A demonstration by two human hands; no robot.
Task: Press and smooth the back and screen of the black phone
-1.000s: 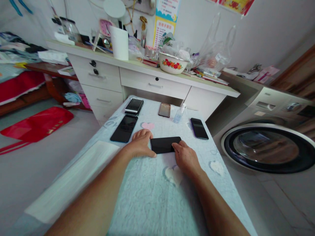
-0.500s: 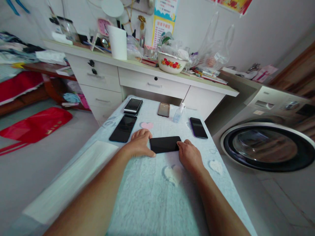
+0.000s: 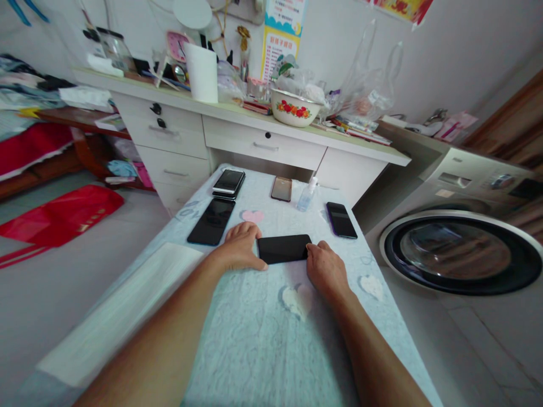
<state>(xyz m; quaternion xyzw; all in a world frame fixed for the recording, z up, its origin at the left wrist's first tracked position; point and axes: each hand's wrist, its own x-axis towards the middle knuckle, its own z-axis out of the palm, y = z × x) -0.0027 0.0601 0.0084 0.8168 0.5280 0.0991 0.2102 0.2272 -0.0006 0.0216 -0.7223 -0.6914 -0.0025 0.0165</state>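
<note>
A black smartphone (image 3: 284,249) lies sideways, screen up, on the cloth-covered table between my hands. My left hand (image 3: 242,249) rests at its left end, fingers spread from the thumb, with the thumb tip by the near left corner. At the other end, my right hand (image 3: 326,267) has its fingers curled in and pinches the phone's right edge. Beyond my left hand is a larger dark phone (image 3: 211,221). A small stack of phones (image 3: 229,181) sits behind that one. Off to the right lies a phone with a purple edge (image 3: 341,220).
A brownish phone case (image 3: 281,189) and a clear spray bottle (image 3: 307,195) stand toward the table's far end. White paper sheets (image 3: 123,314) cover the left edge. Past the table is a cluttered white cabinet (image 3: 265,141); a washing machine (image 3: 462,226) stands at right.
</note>
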